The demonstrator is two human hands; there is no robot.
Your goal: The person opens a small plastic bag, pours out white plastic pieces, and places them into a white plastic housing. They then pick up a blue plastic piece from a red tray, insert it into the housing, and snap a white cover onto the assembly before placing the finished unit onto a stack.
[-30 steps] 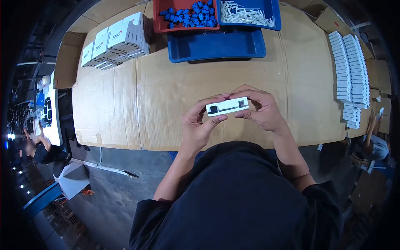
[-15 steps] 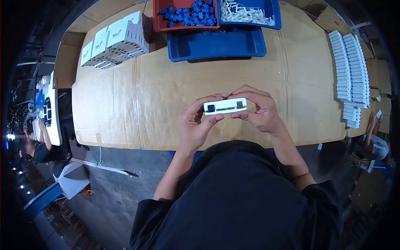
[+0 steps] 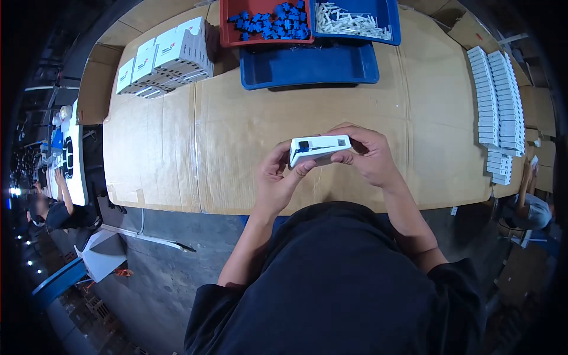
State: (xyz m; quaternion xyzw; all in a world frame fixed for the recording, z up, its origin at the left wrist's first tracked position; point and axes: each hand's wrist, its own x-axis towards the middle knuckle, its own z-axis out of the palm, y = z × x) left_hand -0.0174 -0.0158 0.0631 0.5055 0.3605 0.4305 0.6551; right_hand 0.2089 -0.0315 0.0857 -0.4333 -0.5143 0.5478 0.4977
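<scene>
Above the front part of the cardboard-covered table, both hands hold a white plastic casing [image 3: 322,142]. Its edge faces me, with a dark square opening near the left end and a greyish one near the right. A bit of blue shows beside the left opening, and a dark, slanting gap runs along the edge. My left hand [image 3: 280,177] grips the left end, its thumb under the near edge. My right hand [image 3: 374,158] closes round the right end, thumb below and fingers on top. The far side of the casing is hidden.
At the back stand a red bin [image 3: 266,42] of blue plastic pieces, a blue bin [image 3: 395,26] of white strips and a lower blue tray [image 3: 307,68]. White boxes [image 3: 165,56] are stacked back left, white flat units [image 3: 497,106] at right. Other people [image 3: 65,207] sit at both sides.
The casing has tilted in my hands, so more of its near, lower face shows. A slanting gap and a bit of blue now appear along its edge.
</scene>
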